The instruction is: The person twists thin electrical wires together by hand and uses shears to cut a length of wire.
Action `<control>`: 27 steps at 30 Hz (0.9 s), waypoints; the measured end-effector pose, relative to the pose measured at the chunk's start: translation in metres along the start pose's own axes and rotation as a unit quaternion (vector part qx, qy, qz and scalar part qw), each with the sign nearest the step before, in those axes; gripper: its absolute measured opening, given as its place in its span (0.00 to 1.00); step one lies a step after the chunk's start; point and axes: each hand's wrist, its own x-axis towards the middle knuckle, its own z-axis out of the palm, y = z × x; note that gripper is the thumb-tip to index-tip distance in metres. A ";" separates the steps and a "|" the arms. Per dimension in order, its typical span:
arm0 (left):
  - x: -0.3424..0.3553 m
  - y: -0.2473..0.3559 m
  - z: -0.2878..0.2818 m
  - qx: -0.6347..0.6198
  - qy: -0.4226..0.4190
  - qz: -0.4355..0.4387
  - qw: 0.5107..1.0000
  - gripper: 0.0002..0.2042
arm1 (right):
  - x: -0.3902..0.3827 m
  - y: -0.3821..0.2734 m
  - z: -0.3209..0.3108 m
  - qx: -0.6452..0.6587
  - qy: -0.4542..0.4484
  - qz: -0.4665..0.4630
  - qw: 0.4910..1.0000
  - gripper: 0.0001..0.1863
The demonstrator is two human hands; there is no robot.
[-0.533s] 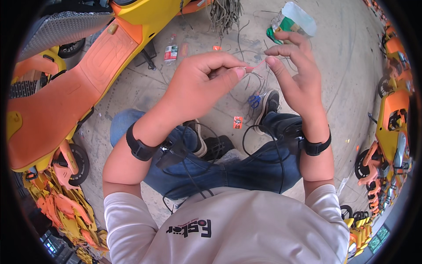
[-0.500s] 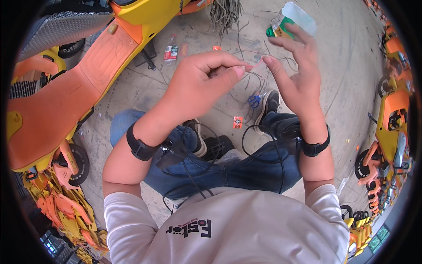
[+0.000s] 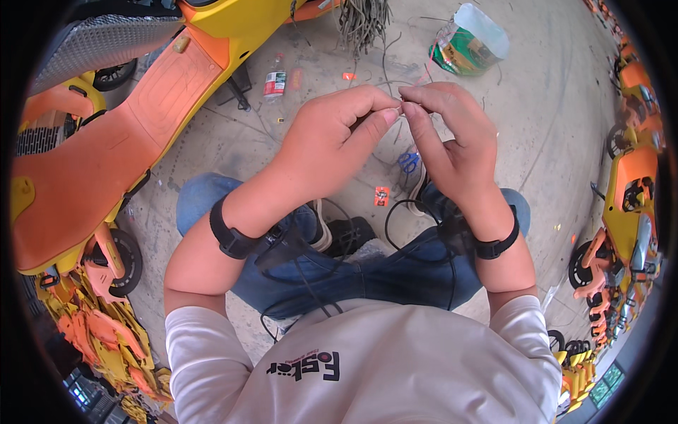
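In front of me, above the floor, both hands meet at the fingertips. My left hand (image 3: pixel 332 138) is closed in a pinch between thumb and forefinger on a thin wire. Opposite it, my right hand (image 3: pixel 455 138) is closed too, its thumb and forefinger pressed together on the same wire, touching the left fingertips. Most of the wire is hidden by the fingers; a pinkish-red length (image 3: pixel 429 69) shows beyond the right hand. Below the hands, blue-handled scissors (image 3: pixel 408 162) lie on the floor beside my right shoe.
An orange-and-yellow scooter (image 3: pixel 176 78) stands at left. A bundle of grey cords (image 3: pixel 361 27) hangs at the top. A clear bottle (image 3: pixel 275 83), an open green-and-white bag (image 3: pixel 466 48) and an orange card (image 3: pixel 381 196) are on the floor. More scooters (image 3: pixel 632 184) line the right; yellow-orange parts (image 3: pixel 99 332) are piled at lower left.
My right hand has moved left to the left fingertips, its spread fingers now closed in a pinch on the wire. The left hand has stayed nearly in place, still pinching.
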 end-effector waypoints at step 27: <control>-0.002 0.004 0.000 0.159 0.082 0.099 0.979 0.05 | -0.005 -0.002 0.004 -0.006 -0.033 0.016 0.999 0.11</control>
